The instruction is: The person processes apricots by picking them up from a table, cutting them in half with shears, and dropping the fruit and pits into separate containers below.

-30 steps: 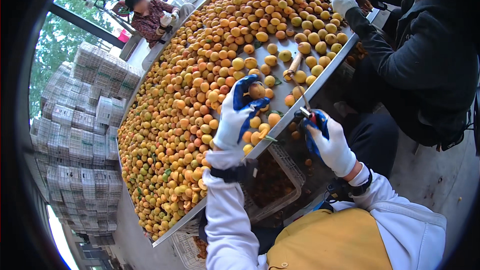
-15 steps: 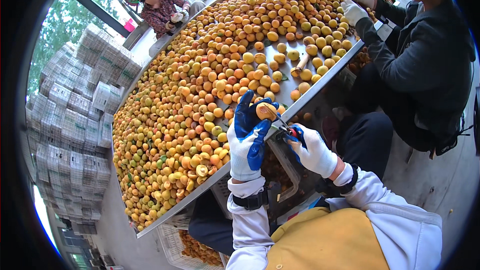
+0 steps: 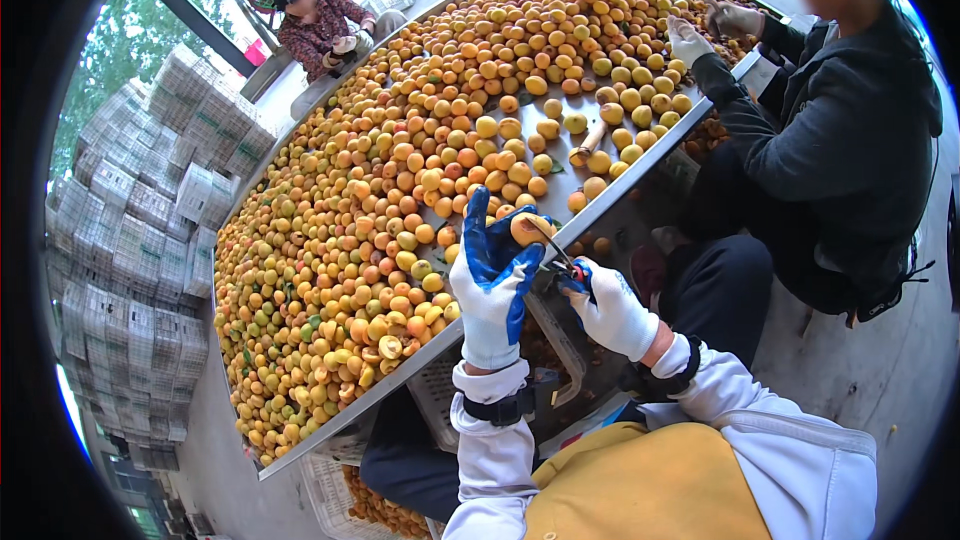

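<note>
In my left hand (image 3: 490, 290), gloved in white with blue coating, an orange-yellow apricot (image 3: 527, 230) is pinched between thumb and fingers. My right hand (image 3: 617, 316), gloved the same way, is closed on the partly hidden handle of a small knife (image 3: 557, 248). The narrow metal blade reaches up to the apricot's right side; how deep it goes I cannot tell. Both hands are at the near edge of a metal table (image 3: 632, 176). A large heap of apricots (image 3: 350, 240) covers much of it, and a halved one (image 3: 390, 346) lies near the front.
A wooden-handled tool (image 3: 592, 138) lies among the apricots. Below the table are a plastic crate (image 3: 435, 400) and a white basket (image 3: 325, 500) of apricot pieces (image 3: 385, 512). One co-worker (image 3: 810, 140) sits at right, another (image 3: 325, 25) at far left. Stacked crates (image 3: 115, 325) stand at left.
My view has shifted slightly. The knife has turned a little against the apricot, with its blade now along the right side. Both hands keep their hold.
</note>
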`<control>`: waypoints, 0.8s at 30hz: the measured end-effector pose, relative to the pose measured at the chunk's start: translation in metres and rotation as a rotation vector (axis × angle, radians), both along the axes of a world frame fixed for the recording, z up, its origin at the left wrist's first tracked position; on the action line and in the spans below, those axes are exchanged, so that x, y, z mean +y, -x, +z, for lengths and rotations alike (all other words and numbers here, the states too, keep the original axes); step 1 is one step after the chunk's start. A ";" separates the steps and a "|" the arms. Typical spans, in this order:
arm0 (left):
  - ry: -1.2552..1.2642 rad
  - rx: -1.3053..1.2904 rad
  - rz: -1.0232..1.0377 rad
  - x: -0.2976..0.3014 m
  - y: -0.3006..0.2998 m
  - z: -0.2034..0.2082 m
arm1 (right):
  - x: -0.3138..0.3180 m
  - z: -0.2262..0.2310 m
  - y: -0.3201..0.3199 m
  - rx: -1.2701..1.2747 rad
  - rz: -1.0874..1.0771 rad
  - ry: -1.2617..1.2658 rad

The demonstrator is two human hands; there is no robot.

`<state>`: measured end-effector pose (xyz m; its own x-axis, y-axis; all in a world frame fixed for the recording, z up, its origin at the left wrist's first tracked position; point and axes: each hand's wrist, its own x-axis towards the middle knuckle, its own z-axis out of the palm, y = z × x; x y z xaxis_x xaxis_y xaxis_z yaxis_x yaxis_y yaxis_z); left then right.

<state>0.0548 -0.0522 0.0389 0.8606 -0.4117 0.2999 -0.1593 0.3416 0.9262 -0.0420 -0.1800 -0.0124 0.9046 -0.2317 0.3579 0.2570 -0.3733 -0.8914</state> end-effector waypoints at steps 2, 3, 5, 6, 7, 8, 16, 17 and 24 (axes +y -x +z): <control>-0.066 -0.085 0.009 -0.001 0.004 0.009 | -0.003 -0.001 0.000 0.004 0.011 0.001; -0.135 -0.171 0.021 -0.001 0.005 0.012 | -0.003 0.000 0.000 0.006 0.027 -0.001; -0.130 -0.184 0.011 -0.002 0.006 0.010 | -0.003 0.001 0.001 -0.015 0.022 0.004; -0.083 -0.123 -0.009 -0.003 0.007 0.006 | -0.002 0.002 0.001 -0.038 0.015 0.005; -0.036 -0.061 -0.030 -0.005 0.009 0.003 | -0.001 0.002 0.000 -0.037 0.014 0.009; -0.034 -0.060 -0.030 -0.007 0.013 0.000 | 0.001 0.002 -0.001 -0.053 -0.021 0.006; 0.045 0.158 -0.058 -0.017 0.019 -0.016 | 0.005 0.008 -0.001 -0.038 -0.071 -0.019; 0.004 0.120 -0.059 -0.015 0.016 -0.018 | 0.006 0.006 -0.001 -0.048 -0.078 -0.006; 0.090 0.267 -0.123 -0.014 0.020 -0.035 | 0.007 -0.007 -0.002 -0.051 -0.037 -0.062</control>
<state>0.0346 -0.0665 0.0041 0.8590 -0.5000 0.1103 0.1332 0.4262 0.8948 -0.0397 -0.1731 -0.0192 0.8761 -0.2874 0.3872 0.2897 -0.3282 -0.8991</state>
